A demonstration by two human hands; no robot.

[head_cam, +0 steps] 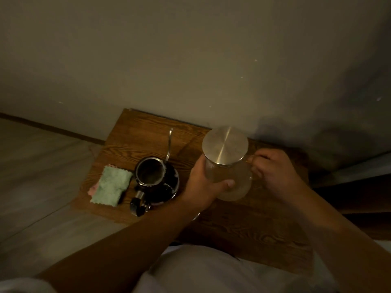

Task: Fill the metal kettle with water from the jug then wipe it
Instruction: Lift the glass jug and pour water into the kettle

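Note:
A glass jug [232,176] with a round metal lid [224,145] stands on the small wooden table [243,225], right of centre. My left hand [203,185] wraps around the jug's body from the left. My right hand [275,172] grips its handle on the right side. The metal kettle [155,178] sits to the left of the jug with its top open, its thin curved spout [168,144] pointing toward the wall and its dark handle toward me. A folded pale green cloth [111,185] lies left of the kettle.
The table stands against a plain wall [190,60]. Its left edge drops to a pale floor [31,176]. A small metal object [196,216], partly hidden, shows under my left forearm. A dark piece of furniture [359,197] sits to the right.

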